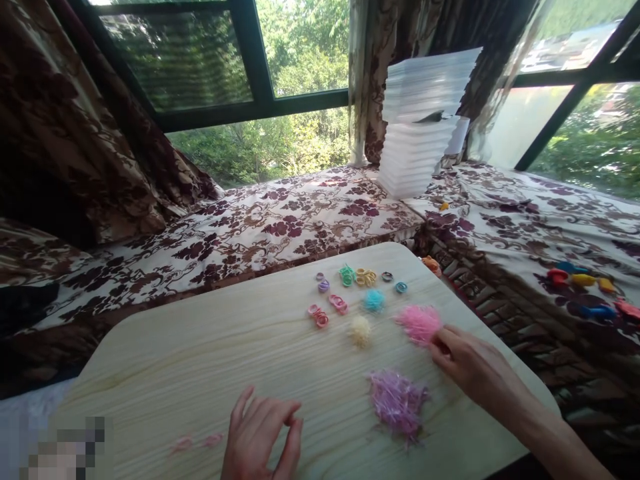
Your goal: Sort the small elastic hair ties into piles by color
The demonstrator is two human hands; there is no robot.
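My right hand [467,363] is at the right edge of a pile of thin pink strands [419,324], perhaps small elastic bands. Its fingertips are pressed together there, and what they pinch is hidden. Nearer to me lies a larger purple pile [399,403] of similar strands. A cream pile [360,331] and a turquoise pile [373,301] sit to the left of the pink one. My left hand [263,433] hovers over or rests on the table's front part, fingers apart and nothing in them. Two small pale pink pieces [197,441] lie to its left.
Small groups of rings, pink [318,316], purple [323,285], green [347,275] and yellow [365,277], lie toward the far side of the wooden table [200,353]. A white foam stack [423,127] stands on the flowered window seat [300,220]. Coloured toys [583,281] lie at right.
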